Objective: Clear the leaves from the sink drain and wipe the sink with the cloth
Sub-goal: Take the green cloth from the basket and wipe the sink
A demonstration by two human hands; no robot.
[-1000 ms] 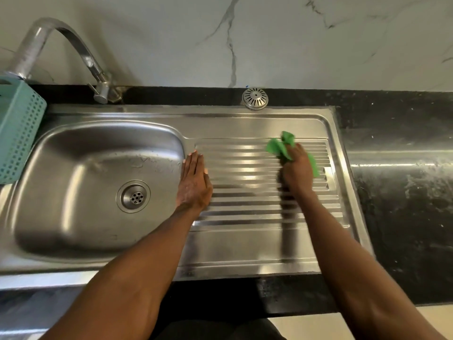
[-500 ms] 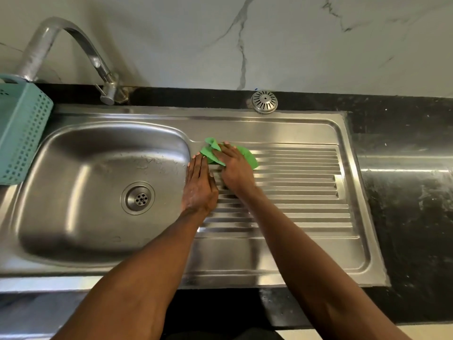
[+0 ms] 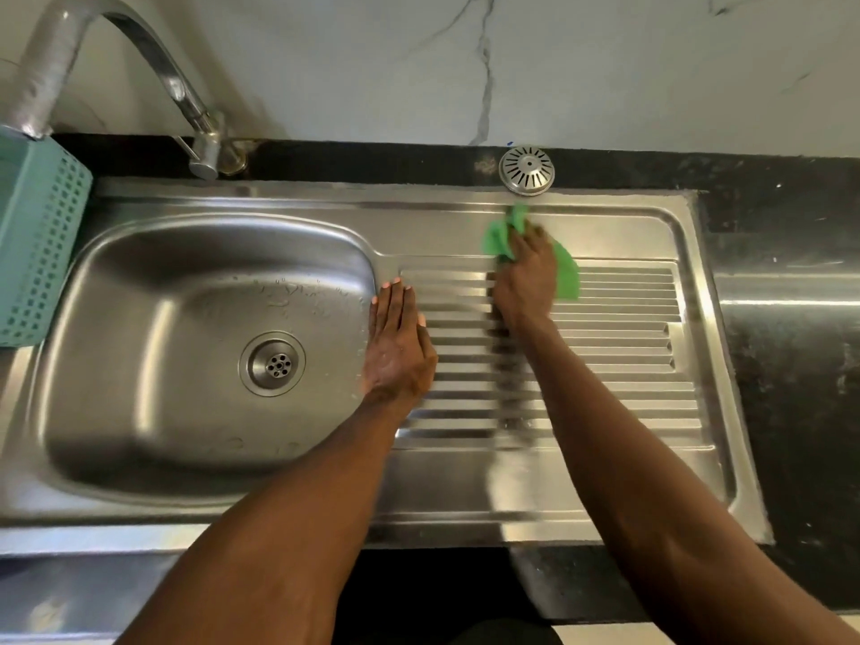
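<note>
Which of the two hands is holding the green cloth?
The right hand presses the green cloth on the ribbed drainboard; the left hand lies flat, holding nothing.

Behind the steel unit I see a curved chrome faucet (image 3: 139, 53) mounted at the back left. A teal perforated plastic basket (image 3: 39, 239) sits at the left edge. A round slotted metal strainer cap (image 3: 526, 170) lies on the black stone countertop (image 3: 786, 365), below the white veined marble wall (image 3: 558, 62).
</note>
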